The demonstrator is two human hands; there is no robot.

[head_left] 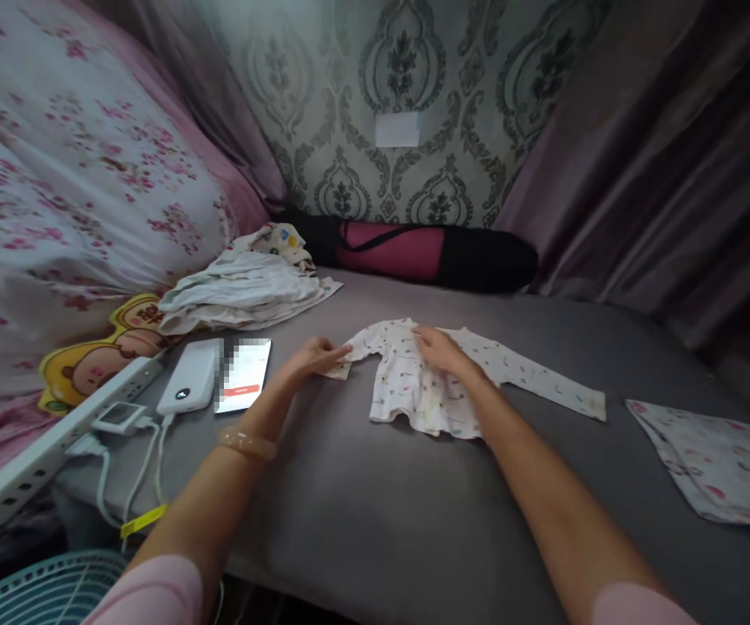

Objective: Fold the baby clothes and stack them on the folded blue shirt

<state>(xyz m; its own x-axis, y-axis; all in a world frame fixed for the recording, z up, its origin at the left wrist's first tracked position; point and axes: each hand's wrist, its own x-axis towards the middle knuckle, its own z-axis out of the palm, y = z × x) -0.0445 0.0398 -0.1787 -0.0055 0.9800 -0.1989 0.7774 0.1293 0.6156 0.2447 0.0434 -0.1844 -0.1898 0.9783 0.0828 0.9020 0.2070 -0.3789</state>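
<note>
A small white baby shirt [407, 382] with a scattered print lies spread on the grey bed sheet. One long sleeve reaches out to the right, its cuff flat on the sheet. On the left, my left hand [319, 355] has its fingers closed on the other sleeve, whose cuff shows just below the hand. Resting on the shirt's upper part near the collar is my right hand [441, 349], palm down with fingers extended; its fingertips touch the fabric. The right forearm covers part of the shirt's lower right side.
White clothes [245, 282] lie heaped at the back left. A phone [245, 378], a white power bank [191, 378] and a power strip [55, 438] with cables lie on the left. A folded printed cloth [726, 460] is at right. A black and maroon roll bag [401, 250] lies along the wall.
</note>
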